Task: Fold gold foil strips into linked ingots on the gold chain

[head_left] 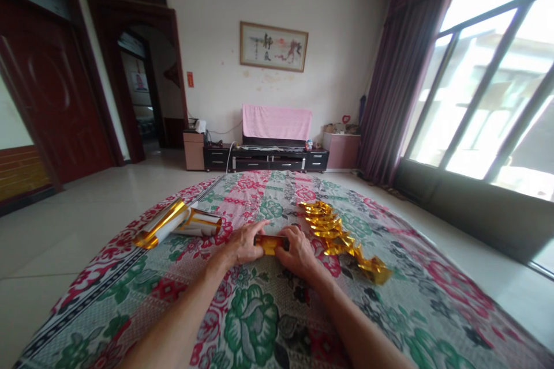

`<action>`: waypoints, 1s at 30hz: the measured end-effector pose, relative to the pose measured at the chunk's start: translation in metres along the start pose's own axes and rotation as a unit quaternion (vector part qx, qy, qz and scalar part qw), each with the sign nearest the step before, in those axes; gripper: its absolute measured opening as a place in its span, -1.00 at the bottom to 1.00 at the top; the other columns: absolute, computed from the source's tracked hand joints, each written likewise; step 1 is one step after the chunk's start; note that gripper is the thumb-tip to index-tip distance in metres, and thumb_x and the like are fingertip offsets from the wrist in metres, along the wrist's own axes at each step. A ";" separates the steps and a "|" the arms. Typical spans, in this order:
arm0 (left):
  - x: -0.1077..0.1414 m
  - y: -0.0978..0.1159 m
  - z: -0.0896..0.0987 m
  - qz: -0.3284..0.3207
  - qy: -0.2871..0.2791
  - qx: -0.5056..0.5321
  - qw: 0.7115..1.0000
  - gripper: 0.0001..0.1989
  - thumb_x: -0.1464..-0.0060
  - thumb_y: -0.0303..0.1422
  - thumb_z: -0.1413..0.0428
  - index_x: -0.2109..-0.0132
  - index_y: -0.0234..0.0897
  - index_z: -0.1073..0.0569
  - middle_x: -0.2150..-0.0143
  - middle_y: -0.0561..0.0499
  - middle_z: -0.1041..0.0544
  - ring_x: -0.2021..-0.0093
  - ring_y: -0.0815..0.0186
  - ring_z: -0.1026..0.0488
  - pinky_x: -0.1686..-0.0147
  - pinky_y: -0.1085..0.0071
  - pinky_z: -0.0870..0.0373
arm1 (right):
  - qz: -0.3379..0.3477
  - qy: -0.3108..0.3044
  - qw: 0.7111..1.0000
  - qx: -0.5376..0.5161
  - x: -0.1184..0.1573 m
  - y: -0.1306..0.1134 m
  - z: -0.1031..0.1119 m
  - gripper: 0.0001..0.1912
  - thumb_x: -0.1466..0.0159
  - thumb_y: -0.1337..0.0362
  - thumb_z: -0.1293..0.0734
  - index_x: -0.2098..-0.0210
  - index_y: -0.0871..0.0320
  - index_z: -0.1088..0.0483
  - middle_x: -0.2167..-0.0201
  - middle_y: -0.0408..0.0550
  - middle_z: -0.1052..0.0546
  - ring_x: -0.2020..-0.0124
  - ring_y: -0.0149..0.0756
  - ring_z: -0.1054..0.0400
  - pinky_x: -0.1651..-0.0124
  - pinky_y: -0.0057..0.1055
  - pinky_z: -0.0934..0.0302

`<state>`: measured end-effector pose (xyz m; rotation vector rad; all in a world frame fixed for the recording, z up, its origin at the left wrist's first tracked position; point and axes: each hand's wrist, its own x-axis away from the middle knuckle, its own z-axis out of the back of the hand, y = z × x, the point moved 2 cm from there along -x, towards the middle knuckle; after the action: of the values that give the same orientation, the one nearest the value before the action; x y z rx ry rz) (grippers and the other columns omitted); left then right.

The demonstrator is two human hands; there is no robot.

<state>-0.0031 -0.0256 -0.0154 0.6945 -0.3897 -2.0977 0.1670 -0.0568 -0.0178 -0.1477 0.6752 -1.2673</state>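
Between my two hands is a small piece of shiny gold foil (271, 245), low over the flowered cloth in the middle of the head view. My left hand (247, 244) grips its left end, with the thumb on the near side and a finger stretched out beyond. The right end is pinched in my right hand (298, 251), whose fingers curl over it. Whether the foil is rolled or folded is hard to make out. To the right lies a row of crumpled gold foil pieces (329, 228). Loosely curled gold-and-white foil sheets (167, 225) rest at the left.
A flowered cloth (251, 323) covers the broad surface under my hands. Beyond it, a low black cabinet (277, 161) stands by the wall, with a pink cloth (277, 122) draped above. Purple curtains (389, 86) and large windows (489, 92) are at the right, a red door (47, 86) at the left.
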 end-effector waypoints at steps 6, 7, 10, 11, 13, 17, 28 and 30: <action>0.002 0.004 0.000 -0.015 0.010 0.033 0.999 -0.33 0.22 -0.48 -0.02 -0.14 -0.22 -0.22 0.17 0.01 -0.45 0.15 0.28 -0.37 0.04 0.38 -0.26 | 0.048 0.018 0.998 -0.026 0.002 -0.001 -0.002 -0.73 -0.03 0.34 -0.26 0.23 0.12 -0.36 0.28 -0.05 -0.44 0.22 -0.24 -0.28 0.14 -0.38 -0.09; 0.002 0.004 -0.001 -0.021 0.012 0.039 0.999 -0.34 0.22 -0.49 -0.02 -0.14 -0.21 -0.23 0.17 0.01 -0.45 0.15 0.29 -0.37 0.04 0.39 -0.26 | 0.058 0.016 0.998 -0.034 0.002 -0.002 -0.002 -0.74 -0.03 0.35 -0.26 0.25 0.12 -0.36 0.30 -0.06 -0.45 0.24 -0.25 -0.28 0.14 -0.38 -0.10; 0.002 0.002 -0.003 -0.024 0.028 0.059 0.998 -0.35 0.20 -0.49 -0.02 -0.14 -0.24 -0.22 0.15 -0.01 -0.43 0.13 0.29 -0.37 0.05 0.39 -0.27 | 0.072 0.023 0.994 -0.085 0.000 -0.003 -0.002 -0.73 0.00 0.41 -0.23 0.27 0.14 -0.36 0.33 -0.07 -0.47 0.27 -0.28 -0.31 0.17 -0.40 -0.14; 0.001 0.002 -0.004 -0.014 0.040 0.067 0.997 -0.33 0.21 -0.48 -0.04 -0.15 -0.25 -0.21 0.11 -0.03 -0.42 0.11 0.28 -0.37 0.05 0.39 -0.28 | 0.067 0.034 0.991 -0.110 -0.001 -0.003 -0.002 -0.70 0.02 0.44 -0.22 0.27 0.15 -0.35 0.32 -0.06 -0.47 0.26 -0.28 -0.32 0.17 -0.41 -0.16; 0.000 0.001 -0.004 0.026 0.077 0.087 0.993 -0.28 0.23 -0.44 -0.10 -0.17 -0.28 -0.16 0.05 -0.08 -0.39 0.09 0.25 -0.36 0.05 0.36 -0.29 | 0.034 0.064 0.983 -0.168 -0.004 -0.001 -0.003 -0.63 0.07 0.47 -0.20 0.24 0.15 -0.34 0.28 -0.06 -0.48 0.25 -0.28 -0.34 0.16 -0.41 -0.19; -0.002 0.001 0.001 0.119 0.142 0.134 0.973 -0.43 0.19 -0.23 -0.15 -0.02 -0.32 -0.32 0.16 -0.09 -0.45 0.20 0.26 -0.41 0.16 0.35 -0.34 | -0.054 0.114 0.943 -0.308 -0.010 0.008 -0.006 -0.61 0.05 0.41 -0.20 0.18 0.18 -0.32 0.26 -0.06 -0.48 0.24 -0.28 -0.36 0.14 -0.37 -0.22; -0.005 0.020 0.006 0.103 0.069 0.345 0.930 -0.71 0.15 -0.21 -0.15 0.32 -0.35 -0.48 0.47 0.06 -0.49 0.46 0.39 -0.38 0.45 0.52 -0.25 | -0.026 0.071 0.897 -0.435 -0.008 0.003 -0.011 -0.67 -0.01 0.27 -0.29 0.20 0.16 -0.30 0.37 -0.13 -0.45 0.37 -0.36 -0.33 0.25 -0.41 -0.25; -0.006 0.023 0.004 0.118 0.065 0.394 0.909 -0.71 0.16 -0.22 -0.15 0.32 -0.36 -0.48 0.47 0.06 -0.49 0.47 0.40 -0.38 0.45 0.52 -0.25 | -0.012 0.062 0.901 -0.429 -0.007 0.000 -0.011 -0.66 0.00 0.29 -0.29 0.19 0.15 -0.30 0.33 -0.13 -0.45 0.34 -0.36 -0.34 0.24 -0.42 -0.26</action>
<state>0.0122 -0.0338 0.0020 1.1690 -1.2134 -1.6101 0.1598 -0.0478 -0.0242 -0.8057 1.3168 -0.9265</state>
